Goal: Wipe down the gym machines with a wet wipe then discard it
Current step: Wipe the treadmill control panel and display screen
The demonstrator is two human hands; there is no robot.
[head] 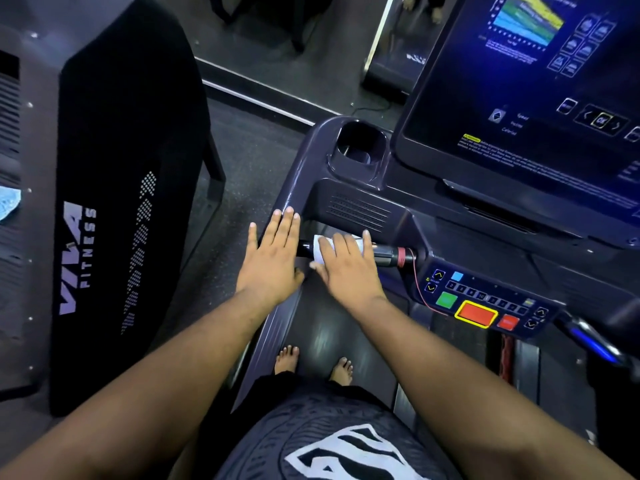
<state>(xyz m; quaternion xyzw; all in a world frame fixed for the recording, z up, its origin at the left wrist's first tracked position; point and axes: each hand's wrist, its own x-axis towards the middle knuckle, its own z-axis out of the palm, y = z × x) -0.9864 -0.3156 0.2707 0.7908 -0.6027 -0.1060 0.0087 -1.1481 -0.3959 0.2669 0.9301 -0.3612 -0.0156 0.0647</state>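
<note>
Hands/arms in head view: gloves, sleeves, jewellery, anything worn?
Nothing worn. Left hand and right hand are bare, no gloves, no rings or watch visible. Both forearms are bare up to the frame edge, no sleeves showing. Nails short and unpainted.

We stood on the treadmill belt (332, 327), facing its console.
Our hands lay on the crossbar handle (388, 255); the cup holder (360, 147) and tilted screen (519, 81) sat behind it, the button panel (485, 303) to its right, another machine's upright shroud (114, 188) to our left.
</note>
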